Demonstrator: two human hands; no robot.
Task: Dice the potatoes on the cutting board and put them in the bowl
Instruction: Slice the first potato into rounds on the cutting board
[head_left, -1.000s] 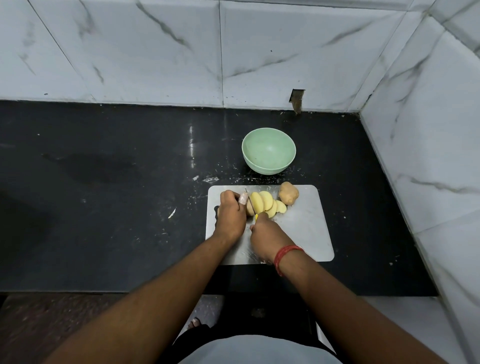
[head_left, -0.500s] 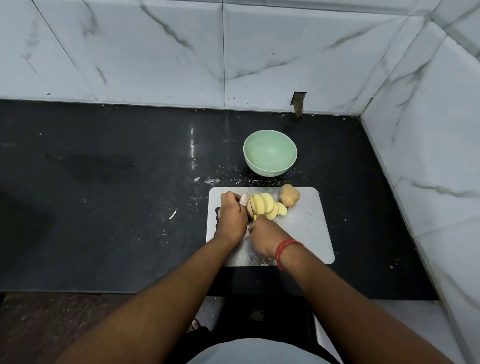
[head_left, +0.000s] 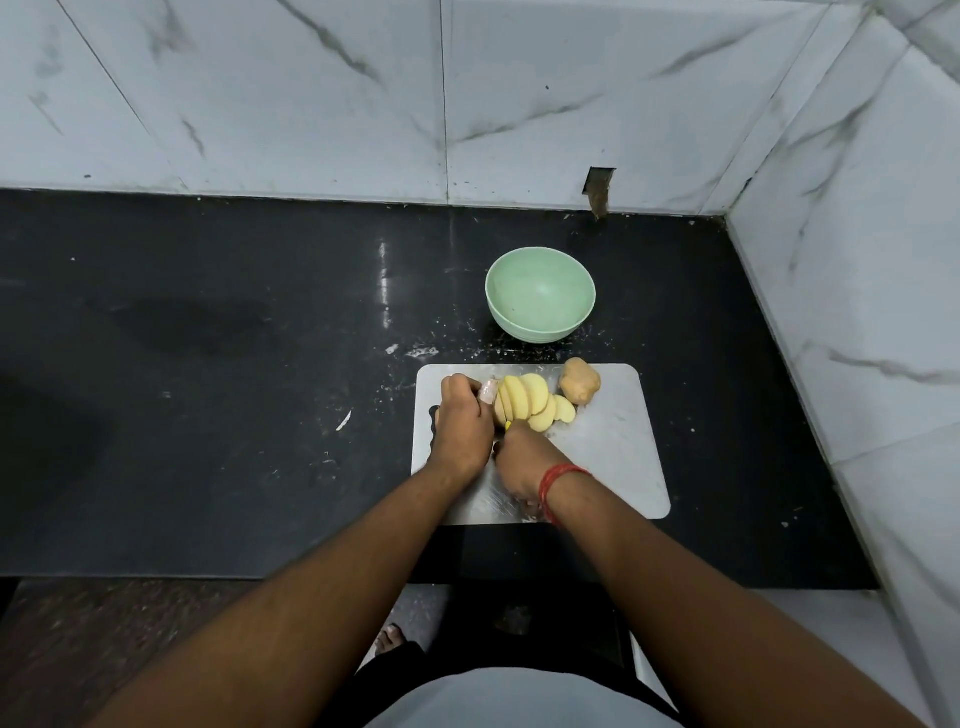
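On the grey cutting board (head_left: 613, 457) a peeled yellow potato (head_left: 527, 402) lies cut into several slices that lean to the right. My left hand (head_left: 462, 426) grips its uncut left end with curled fingers. My right hand (head_left: 522, 457) holds a knife (head_left: 508, 425) by a yellow handle, of which only a small tip shows; the blade is hidden between the hands and the slices. A whole unpeeled potato (head_left: 580, 381) sits at the board's far right edge. The light green bowl (head_left: 540, 293) stands empty behind the board.
The board lies on a black stone counter (head_left: 234, 364) with white specks and crumbs around it. Marble-tiled walls (head_left: 857, 260) close the back and the right side. The counter's front edge runs just below the board.
Both hands stay at the left end of the potato; my right hand has shifted slightly with the knife. The slices and the whole potato lie as before.
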